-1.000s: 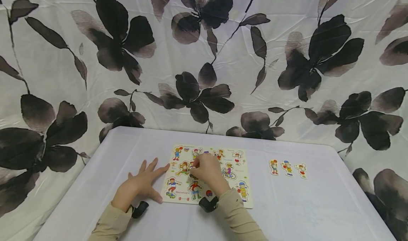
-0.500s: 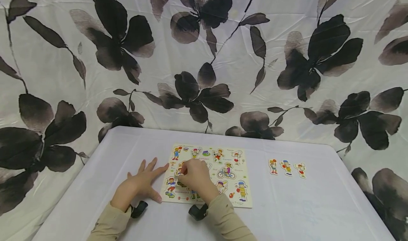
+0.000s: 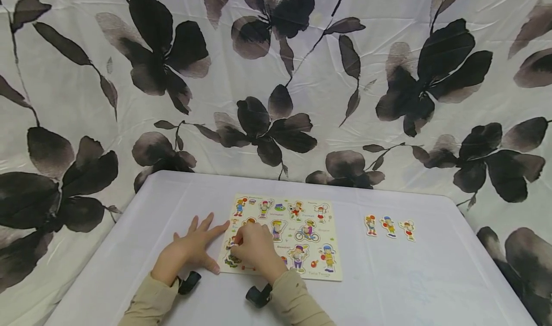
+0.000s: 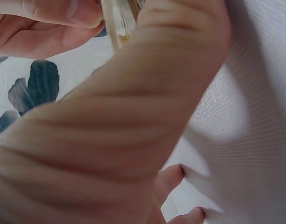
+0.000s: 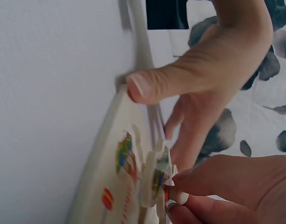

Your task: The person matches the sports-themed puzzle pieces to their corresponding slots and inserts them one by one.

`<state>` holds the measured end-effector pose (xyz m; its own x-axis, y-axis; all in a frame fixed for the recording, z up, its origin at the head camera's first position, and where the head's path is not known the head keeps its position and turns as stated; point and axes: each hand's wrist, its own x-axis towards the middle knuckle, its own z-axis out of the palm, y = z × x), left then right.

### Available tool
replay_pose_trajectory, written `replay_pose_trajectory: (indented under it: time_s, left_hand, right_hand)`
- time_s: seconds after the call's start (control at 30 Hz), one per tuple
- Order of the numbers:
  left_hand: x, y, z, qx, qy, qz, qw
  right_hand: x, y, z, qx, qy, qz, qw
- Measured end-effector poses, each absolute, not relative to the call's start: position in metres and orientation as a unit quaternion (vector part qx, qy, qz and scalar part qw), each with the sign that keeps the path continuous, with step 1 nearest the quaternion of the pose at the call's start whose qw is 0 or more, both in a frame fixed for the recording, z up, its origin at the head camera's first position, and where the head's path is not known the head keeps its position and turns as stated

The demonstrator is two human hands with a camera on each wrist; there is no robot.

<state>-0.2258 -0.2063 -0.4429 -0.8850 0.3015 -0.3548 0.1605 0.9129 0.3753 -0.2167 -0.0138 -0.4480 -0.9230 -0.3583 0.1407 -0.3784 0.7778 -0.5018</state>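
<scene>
My right hand (image 3: 258,249) is over the lower left of a wooden knob puzzle board (image 3: 338,249) printed with sports figures. Its thumb and fingertips pinch the small knob of a puzzle piece (image 5: 154,179). In the right wrist view that piece stands tilted, lifted off the board, beside a skateboard picture on it. My left hand (image 3: 191,247) lies spread on the table at the board's left side. Its thumb touches the board's near-left corner, fingers straight. In the left wrist view, the left hand hides most of the board.
To the right of the board, several loose space is cloth; three figure pieces (image 3: 388,227) lie there in a row. A white cloth covers the table (image 3: 409,278). Behind it hangs a floral curtain (image 3: 267,76). Each wrist wears a black camera (image 3: 258,296).
My right hand has moved left and slightly nearer, from the board's middle to its lower left, still pinching the piece. The left hand has stayed in place.
</scene>
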Motion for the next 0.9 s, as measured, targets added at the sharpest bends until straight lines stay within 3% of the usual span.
replay_pose_trajectory:
  time_s: [0.2, 0.9]
  left_hand:
    - [-0.227, -0.207, -0.444, 0.119, 0.957, 0.165, 0.208]
    - [-0.226, -0.205, -0.443, 0.123, 0.956, 0.168, 0.207]
  right_hand:
    - [-0.215, -0.021, -0.456, 0.191, -0.94, 0.284, -0.001]
    - [-0.212, -0.02, -0.46, 0.199, -0.941, 0.273, 0.02]
